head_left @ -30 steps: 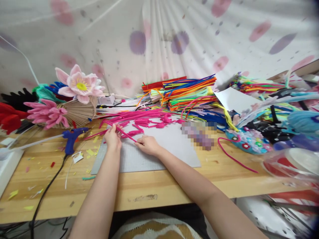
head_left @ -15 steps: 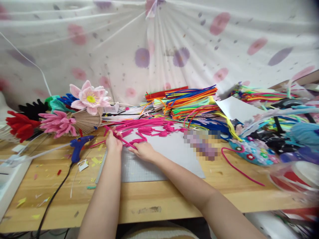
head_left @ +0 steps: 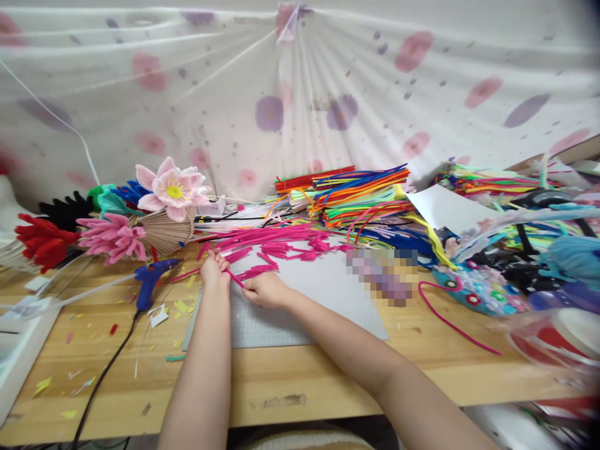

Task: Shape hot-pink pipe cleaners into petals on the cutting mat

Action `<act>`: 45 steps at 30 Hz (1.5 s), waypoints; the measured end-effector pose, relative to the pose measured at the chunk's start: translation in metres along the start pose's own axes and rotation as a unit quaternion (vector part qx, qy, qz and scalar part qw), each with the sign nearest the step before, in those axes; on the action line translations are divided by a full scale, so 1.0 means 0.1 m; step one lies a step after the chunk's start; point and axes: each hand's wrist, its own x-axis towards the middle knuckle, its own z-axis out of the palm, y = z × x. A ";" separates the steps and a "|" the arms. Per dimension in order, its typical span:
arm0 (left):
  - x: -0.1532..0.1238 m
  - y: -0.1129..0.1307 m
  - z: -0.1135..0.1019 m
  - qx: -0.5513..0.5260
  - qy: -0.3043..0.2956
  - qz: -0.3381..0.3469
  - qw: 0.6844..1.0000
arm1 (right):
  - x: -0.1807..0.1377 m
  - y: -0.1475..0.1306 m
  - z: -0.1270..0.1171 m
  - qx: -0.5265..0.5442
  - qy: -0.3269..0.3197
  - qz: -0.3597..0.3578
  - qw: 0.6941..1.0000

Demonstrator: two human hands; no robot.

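Floral-printed cloth is hanging in soft folds behind a wooden table, and the head view is looking down on a grey mat lying there. Above the mat's left half, the left hand is gripping a pink fuzzy strand, while the right hand is pinching its lower end. Compared with a second ago, the right hand is sitting closer to the left and less strand is showing between them; this is probably meaning that the strand is being drawn in or shaped, though the covered part is hiding any bend. Velvety folded pink pieces are lying just beyond the hands, and long straight pink strands are running along the mat's far edge. Farther back, coloured bundles are forming a bristly stack. Leftward, a smooth blue glue gun is resting on the wood near a plush, pointed-petalled pale flower.
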 end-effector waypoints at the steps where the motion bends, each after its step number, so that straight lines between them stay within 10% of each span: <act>1: 0.01 0.00 0.01 0.002 0.007 -0.001 1.000 | 0.00 0.00 -0.02 0.016 -0.001 -0.004 1.000; 15: 0.00 0.09 0.12 -0.024 0.001 0.004 1.000 | 0.00 0.08 -0.21 0.033 0.020 -0.038 0.999; 31: 0.29 -0.23 0.15 0.236 -0.123 0.043 0.963 | -0.35 1.05 -0.29 0.096 0.099 0.125 0.983; 45: 0.06 -0.81 0.36 0.249 -0.135 -0.015 0.959 | -0.35 1.10 -0.18 0.088 0.092 0.139 0.982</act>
